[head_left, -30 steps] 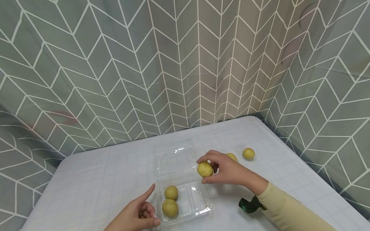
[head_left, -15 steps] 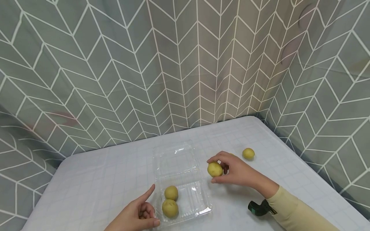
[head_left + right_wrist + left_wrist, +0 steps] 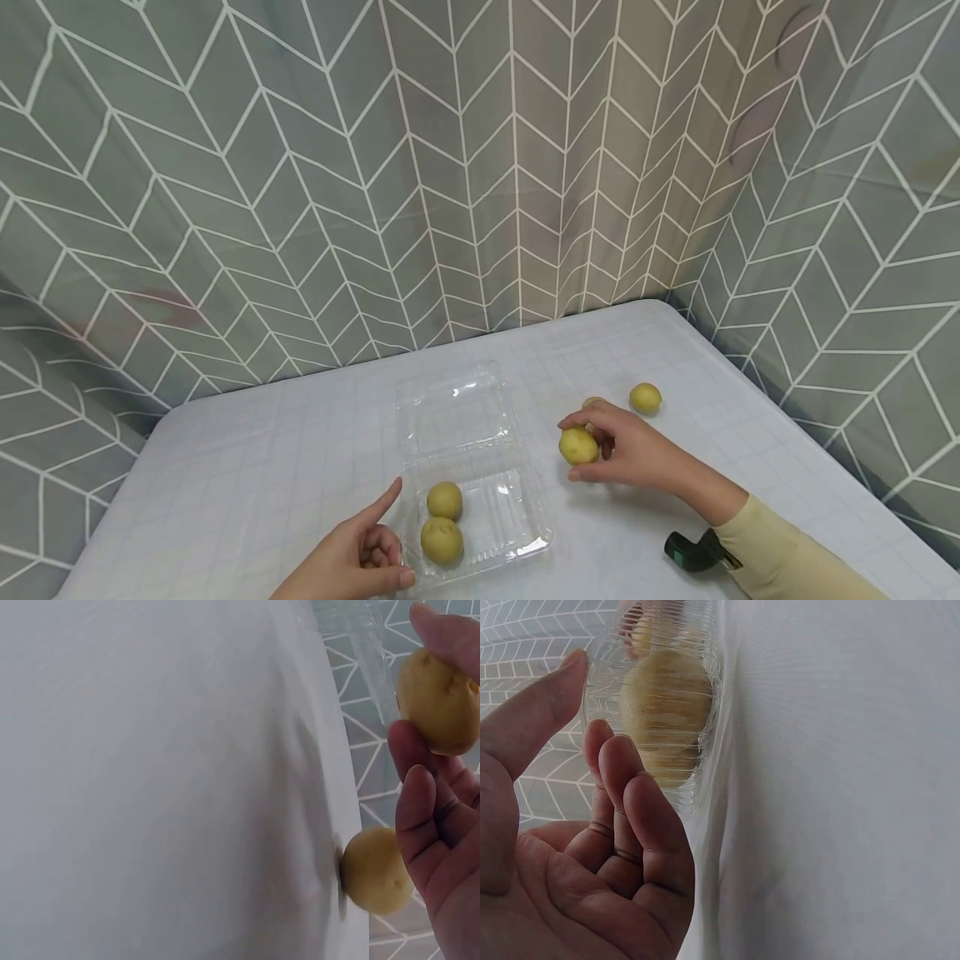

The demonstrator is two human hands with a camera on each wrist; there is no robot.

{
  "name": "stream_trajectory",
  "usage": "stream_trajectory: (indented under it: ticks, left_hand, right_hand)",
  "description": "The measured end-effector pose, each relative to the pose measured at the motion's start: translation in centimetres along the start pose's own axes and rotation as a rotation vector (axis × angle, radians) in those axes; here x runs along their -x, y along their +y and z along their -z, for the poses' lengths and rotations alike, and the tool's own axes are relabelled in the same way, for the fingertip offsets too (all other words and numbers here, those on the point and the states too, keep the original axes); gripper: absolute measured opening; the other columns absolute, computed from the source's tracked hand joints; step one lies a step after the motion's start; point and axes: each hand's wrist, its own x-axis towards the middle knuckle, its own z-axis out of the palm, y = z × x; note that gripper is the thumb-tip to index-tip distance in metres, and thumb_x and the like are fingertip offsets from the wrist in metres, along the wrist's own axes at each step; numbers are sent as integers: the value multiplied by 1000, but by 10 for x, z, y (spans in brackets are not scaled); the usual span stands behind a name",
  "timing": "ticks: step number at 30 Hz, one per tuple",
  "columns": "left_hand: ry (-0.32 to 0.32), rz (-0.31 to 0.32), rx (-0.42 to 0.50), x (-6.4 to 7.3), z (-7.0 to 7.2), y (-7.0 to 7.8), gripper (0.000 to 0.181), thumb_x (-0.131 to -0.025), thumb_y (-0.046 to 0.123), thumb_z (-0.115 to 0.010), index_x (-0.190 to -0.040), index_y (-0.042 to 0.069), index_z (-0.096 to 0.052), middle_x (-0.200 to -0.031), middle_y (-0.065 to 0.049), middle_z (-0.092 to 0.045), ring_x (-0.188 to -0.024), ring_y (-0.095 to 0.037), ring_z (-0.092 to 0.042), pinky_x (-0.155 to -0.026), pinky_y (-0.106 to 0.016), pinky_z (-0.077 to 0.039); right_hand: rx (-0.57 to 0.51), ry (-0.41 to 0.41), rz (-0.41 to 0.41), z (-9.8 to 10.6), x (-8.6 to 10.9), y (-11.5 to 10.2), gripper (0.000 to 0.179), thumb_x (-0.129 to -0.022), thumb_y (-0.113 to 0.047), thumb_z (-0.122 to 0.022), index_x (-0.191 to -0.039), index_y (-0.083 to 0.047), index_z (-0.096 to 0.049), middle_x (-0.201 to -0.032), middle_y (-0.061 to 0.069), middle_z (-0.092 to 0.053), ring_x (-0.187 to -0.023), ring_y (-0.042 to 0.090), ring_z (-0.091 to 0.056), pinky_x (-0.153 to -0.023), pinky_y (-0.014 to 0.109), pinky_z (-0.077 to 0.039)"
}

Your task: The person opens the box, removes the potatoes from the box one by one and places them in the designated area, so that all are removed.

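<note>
My right hand pinches a yellow potato between thumb and fingers, above the table right of the clear plastic clamshell box. The right wrist view shows this held potato with a second potato on the table behind the fingers. Two potatoes, one behind the other, sit in the left part of the box's base. My left hand rests at the box's left side, index finger stretched out and thumb at the near corner. In the left wrist view its fingertips are against the clear wall.
The box's open lid lies flat behind its base. Two more potatoes are at the right: one in full view, another partly behind my right hand. A black device is at my right wrist. Patterned curtains border the white-covered table.
My right hand has moved to the right and slightly nearer, away from the box, with the potato still in its fingers. The left hand and the box have not moved.
</note>
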Motion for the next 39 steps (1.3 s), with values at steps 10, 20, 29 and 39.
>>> stream_trajectory:
  ticks: [10,20,29,39]
  left_hand:
    - [-3,1,-10,-1,0,-1,101,-87,15,-77,-157,-1,-6,-87,-5,-62,-74,-8,-58,-67,-20,-50]
    - [-1,3,11,0,0,0,100,-87,13,-77,-157,0,-7,-86,-7,-62,-73,-9,-58,-66,-20,-50]
    - [3,17,18,1,0,2,101,-87,13,-77,-157,-1,-7,-86,-8,-61,-73,-10,-58,-66,-20,-49]
    - [1,18,-3,0,1,3,101,-87,15,-78,-157,-1,-6,-87,-6,-61,-74,-9,-58,-67,-20,-49]
  right_hand:
    - [37,-16,-57,1,14,3,55,-76,-39,-86,-121,-14,-65,-100,-7,-56,-73,14,-56,-63,24,-48]
    - [56,3,-63,1,26,4,53,-78,-41,-84,-120,-15,-65,-104,-9,-58,-80,10,-56,-64,26,-49]
    - [47,9,-77,-1,32,6,52,-77,-41,-85,-118,-17,-65,-101,-11,-60,-85,9,-56,-65,27,-48]
    - [26,19,-32,-7,36,15,52,-76,-36,-86,-118,-16,-65,-97,-12,-60,-82,10,-57,-62,26,-49]
